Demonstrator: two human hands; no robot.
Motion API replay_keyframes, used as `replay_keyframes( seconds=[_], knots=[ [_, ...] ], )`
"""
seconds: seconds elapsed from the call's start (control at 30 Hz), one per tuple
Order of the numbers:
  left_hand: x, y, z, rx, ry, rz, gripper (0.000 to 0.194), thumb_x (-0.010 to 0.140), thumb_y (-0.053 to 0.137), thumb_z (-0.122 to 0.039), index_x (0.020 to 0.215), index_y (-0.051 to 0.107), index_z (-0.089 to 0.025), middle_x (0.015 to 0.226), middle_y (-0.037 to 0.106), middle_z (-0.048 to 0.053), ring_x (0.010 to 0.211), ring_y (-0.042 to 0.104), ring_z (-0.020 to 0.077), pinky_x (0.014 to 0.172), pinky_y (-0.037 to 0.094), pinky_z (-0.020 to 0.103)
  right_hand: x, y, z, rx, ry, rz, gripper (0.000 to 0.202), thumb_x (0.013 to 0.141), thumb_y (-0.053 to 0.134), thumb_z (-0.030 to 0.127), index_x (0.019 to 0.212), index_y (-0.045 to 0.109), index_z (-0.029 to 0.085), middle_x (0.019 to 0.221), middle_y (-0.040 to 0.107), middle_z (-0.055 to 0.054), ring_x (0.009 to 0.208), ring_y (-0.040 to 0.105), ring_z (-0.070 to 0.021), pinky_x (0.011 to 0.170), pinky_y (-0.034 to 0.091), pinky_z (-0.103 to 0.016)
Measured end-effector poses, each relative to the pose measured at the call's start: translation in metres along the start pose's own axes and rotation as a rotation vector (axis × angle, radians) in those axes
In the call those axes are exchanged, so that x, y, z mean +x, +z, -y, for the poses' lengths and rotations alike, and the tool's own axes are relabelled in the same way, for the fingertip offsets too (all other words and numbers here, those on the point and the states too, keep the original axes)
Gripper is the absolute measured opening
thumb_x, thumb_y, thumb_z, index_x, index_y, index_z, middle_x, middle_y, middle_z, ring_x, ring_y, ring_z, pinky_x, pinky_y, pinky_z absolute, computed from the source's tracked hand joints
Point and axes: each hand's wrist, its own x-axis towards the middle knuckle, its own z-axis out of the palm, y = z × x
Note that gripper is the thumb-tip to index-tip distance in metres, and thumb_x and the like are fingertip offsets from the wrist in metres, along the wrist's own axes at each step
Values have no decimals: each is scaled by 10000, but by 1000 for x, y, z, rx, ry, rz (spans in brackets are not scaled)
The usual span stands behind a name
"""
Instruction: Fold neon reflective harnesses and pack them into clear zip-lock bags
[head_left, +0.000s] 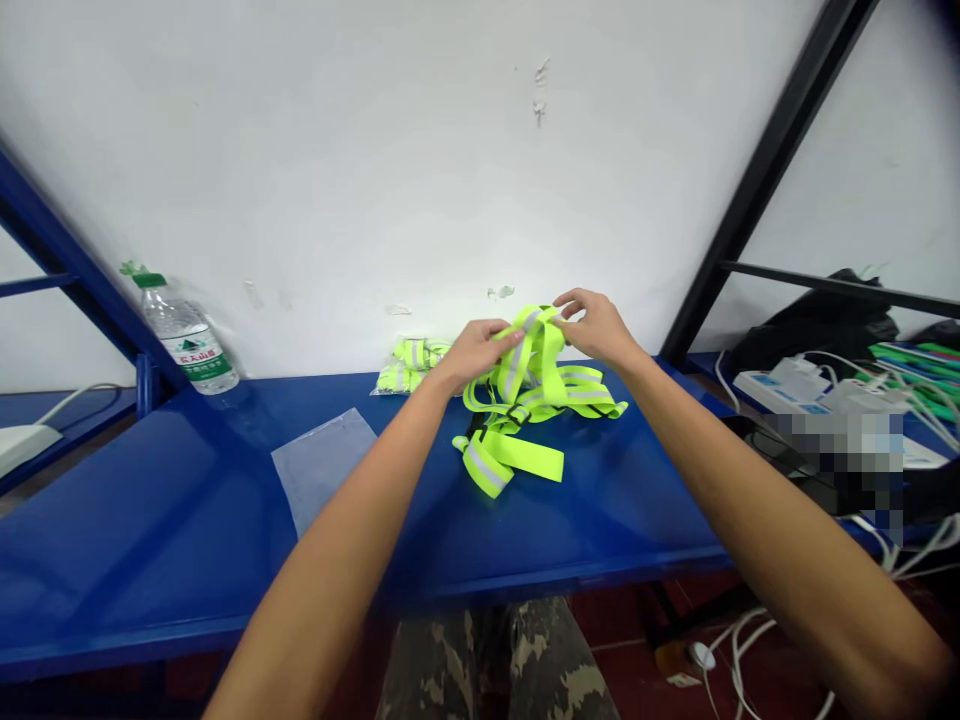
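A tangle of neon yellow reflective straps (pixel 517 460) with grey stripes and black buckles lies on the blue table (pixel 225 500). Both hands lift its upper loops above the rest of the pile. My left hand (pixel 480 350) is closed on the left side of the loops, thumb across the strap. On the other side, my right hand (pixel 592 325) pinches a strap between thumb and fingers. Behind my left wrist sits a clear bag (pixel 401 375) with more of the yellow straps. A flat clear plastic bag (pixel 322 460) lies to the left, partly behind my left forearm.
A water bottle (pixel 187 335) with a green cap leans near the wall at the left. Power strips (pixel 795 385) with white cables, and a black bag (pixel 814 325), occupy the right side. A dark metal post (pixel 750 190) rises behind my right arm.
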Motion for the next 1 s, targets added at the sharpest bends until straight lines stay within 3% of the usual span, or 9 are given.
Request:
replay_keyframes(
  seconds=[0.07, 0.13, 0.23, 0.33, 0.43, 0.53, 0.7, 0.9, 1.0],
  knots=[
    [7, -7, -10, -264, -51, -31, 282, 805, 678, -418, 768, 608, -147, 714, 613, 6, 648, 561, 129, 651, 451, 255, -3, -1, 1, 204, 73, -46, 434, 683, 761, 381, 1054, 646, 185, 1011, 666, -76, 697, 619, -165, 633, 487, -309],
    [14, -12, -20, -395, -49, -88, 294, 784, 713, -415, 760, 593, -147, 751, 637, 16, 686, 595, 135, 697, 482, 266, -10, -2, 6, 405, 116, -32, 396, 751, 715, 485, 1000, 652, 184, 1021, 671, -84, 752, 653, -177, 655, 519, -319],
    [25, -16, -37, -421, -12, -177, 318, 791, 719, -425, 740, 569, -149, 747, 642, 22, 722, 619, 147, 737, 503, 284, -25, -1, 19, 560, 63, 193, 388, 758, 721, 540, 930, 658, 198, 913, 695, -62, 781, 670, -200, 663, 544, -333],
    [28, -21, -56, -421, 34, -223, 299, 801, 716, -405, 788, 566, -146, 777, 639, 26, 769, 636, 157, 764, 519, 307, -34, 6, 25, 540, -10, 376, 377, 623, 859, 391, 860, 646, 191, 765, 679, -30, 696, 652, -200, 626, 534, -334],
    [23, -30, -72, -409, 70, -188, 252, 763, 742, -285, 899, 587, -139, 846, 631, 27, 790, 643, 149, 779, 529, 316, -33, 12, 19, 583, 29, 244, 290, 678, 806, 375, 733, 590, 190, 682, 628, -15, 629, 616, -166, 623, 518, -326],
    [16, -42, -77, -352, 43, -185, 358, 710, 745, -200, 1028, 594, -136, 881, 617, 34, 790, 647, 158, 778, 544, 344, -24, 11, 8, 609, 82, 43, 227, 760, 713, 376, 791, 562, 209, 709, 613, 7, 647, 599, -140, 646, 512, -304],
    [24, -60, -64, -275, 23, -358, 457, 679, 687, -178, 1120, 577, -131, 959, 602, 71, 919, 647, 232, 851, 544, 425, -17, 0, -10, 583, 145, -230, 168, 832, 613, 370, 841, 501, 245, 571, 490, 59, 508, 488, -132, 529, 434, -271],
    [47, -72, -55, -180, 29, -503, 448, 739, 661, -242, 1162, 538, -160, 1053, 602, 93, 1021, 639, 268, 904, 524, 440, -20, -6, -18, 546, 238, -206, 140, 829, 596, 346, 802, 539, 222, 514, 479, 50, 475, 462, -137, 512, 389, -279],
    [46, -64, -44, 108, -48, -550, 627, 792, 647, -254, 1360, 393, -178, 1206, 582, 128, 1163, 593, 272, 1000, 460, 429, -27, -7, -14, 339, 155, -165, 165, 814, 611, 348, 758, 577, 196, 553, 530, 21, 526, 484, -138, 532, 382, -277]
  ],
)
